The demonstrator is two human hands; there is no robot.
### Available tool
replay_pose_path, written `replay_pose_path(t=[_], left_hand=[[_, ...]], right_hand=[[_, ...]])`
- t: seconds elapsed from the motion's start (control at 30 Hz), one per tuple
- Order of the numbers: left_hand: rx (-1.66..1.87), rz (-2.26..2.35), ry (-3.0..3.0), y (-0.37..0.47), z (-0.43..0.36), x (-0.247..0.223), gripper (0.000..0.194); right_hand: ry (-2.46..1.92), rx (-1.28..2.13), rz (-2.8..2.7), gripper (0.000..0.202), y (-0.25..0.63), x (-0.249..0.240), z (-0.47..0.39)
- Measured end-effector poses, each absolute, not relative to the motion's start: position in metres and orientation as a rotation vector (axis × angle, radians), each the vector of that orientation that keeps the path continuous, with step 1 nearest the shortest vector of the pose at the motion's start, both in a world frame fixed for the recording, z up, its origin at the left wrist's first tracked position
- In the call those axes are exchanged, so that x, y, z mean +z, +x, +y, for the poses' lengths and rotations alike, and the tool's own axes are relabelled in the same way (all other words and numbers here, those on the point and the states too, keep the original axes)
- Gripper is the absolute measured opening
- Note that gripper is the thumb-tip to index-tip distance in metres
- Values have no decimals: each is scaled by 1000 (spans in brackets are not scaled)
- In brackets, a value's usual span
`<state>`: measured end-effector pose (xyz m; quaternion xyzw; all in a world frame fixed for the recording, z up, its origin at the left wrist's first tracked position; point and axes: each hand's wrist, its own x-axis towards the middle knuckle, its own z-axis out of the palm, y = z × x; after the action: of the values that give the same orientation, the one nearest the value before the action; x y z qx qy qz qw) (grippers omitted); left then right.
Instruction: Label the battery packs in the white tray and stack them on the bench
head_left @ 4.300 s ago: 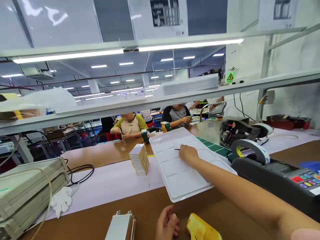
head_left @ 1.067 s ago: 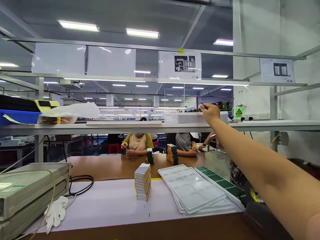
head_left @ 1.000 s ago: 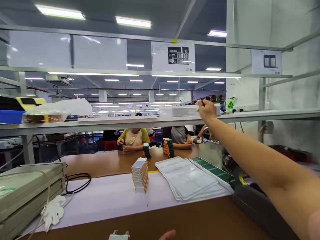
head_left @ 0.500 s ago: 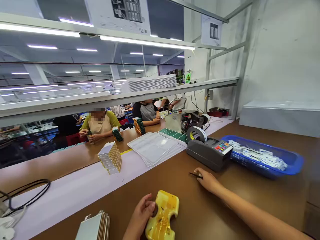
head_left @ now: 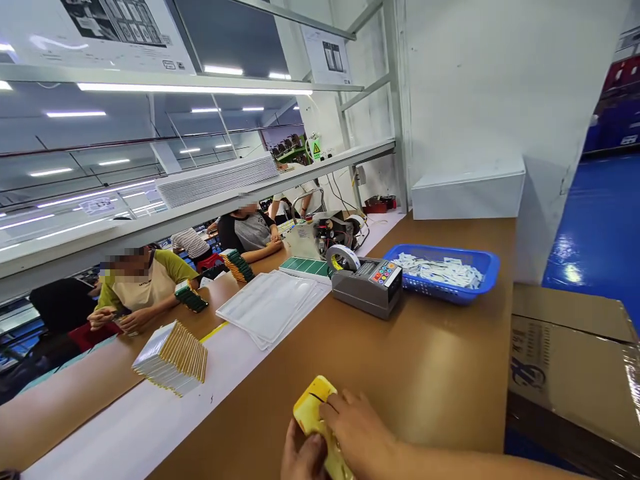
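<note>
Down at the near edge of the bench (head_left: 430, 373), both hands meet on a yellow fixture (head_left: 314, 408). Right hand (head_left: 357, 433) lies over its top, fingers pressed down on it; left hand (head_left: 303, 460) grips it from below, mostly cut off by the frame edge. Fixture looks wrapped in yellow tape, no readable writing on it.

Mid-bench: grey tape dispenser (head_left: 369, 285) with coloured keypad buttons, key text too small to read; a roll of tape (head_left: 343, 257) sits on top of it. Just right of it, blue basket (head_left: 487, 261) full of small white packets. Left of dispenser, stack of white trays (head_left: 270, 307) on the white strip, green-celled tray (head_left: 305, 267) behind them. Stack of flat gold-edged cells (head_left: 173, 359) toward the bench's left side.

Shelf above: yellow triangle warning sticker on green (head_left: 315, 148); printed instruction sheets (head_left: 115, 27) hang overhead, text unreadable. Cardboard box (head_left: 570, 373) off the bench's right edge carries a dark printed logo, characters not legible. Co-workers sit across the far edge, one in a yellow-sleeved shirt (head_left: 145, 283) with small unreadable chest print.
</note>
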<state>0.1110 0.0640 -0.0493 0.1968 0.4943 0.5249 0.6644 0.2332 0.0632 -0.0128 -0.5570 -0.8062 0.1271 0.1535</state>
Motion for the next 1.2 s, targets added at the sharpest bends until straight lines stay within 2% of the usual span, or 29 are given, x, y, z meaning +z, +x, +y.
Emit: replay_pose_path(t=[0.13,0.23,0.37,0.43,0.63,0.77,0.87,1.0,1.1,1.2], left_hand=[[1133,960,354,120,60,-37,84],[1082,933,385,119,57,-27,84],[1054,941,500,117,54,-20,94],[1068,1004,574,116,53,-21,91],[1075,1099,531,107,52,-27,56],[1032,1068,566,101,52,-29,42],[1000,1044,634,100,51,-32,38],[968,1033,721,100,50,-37,38],[948,1007,755,99,50,-37,36],[936,992,762,98,50,-36,36]], right_hand=[[-1661,256,-2331,42,231,-14,60],[-1690,391,-2272,48,237,-6,67],[-1683,911,-1907,43,265,5,100],[-1687,1220,-1695,38,286,6,122],[-1314,2003,-1393,25,351,4,164],[-1235,2125,-1419,25,371,9,171],[-1435,1954,-1617,28,366,12,170],[-1749,1284,-2125,31,353,16,168],[-1813,1011,-2315,28,355,19,174],[-1930,641,-2421,38,362,13,177]])
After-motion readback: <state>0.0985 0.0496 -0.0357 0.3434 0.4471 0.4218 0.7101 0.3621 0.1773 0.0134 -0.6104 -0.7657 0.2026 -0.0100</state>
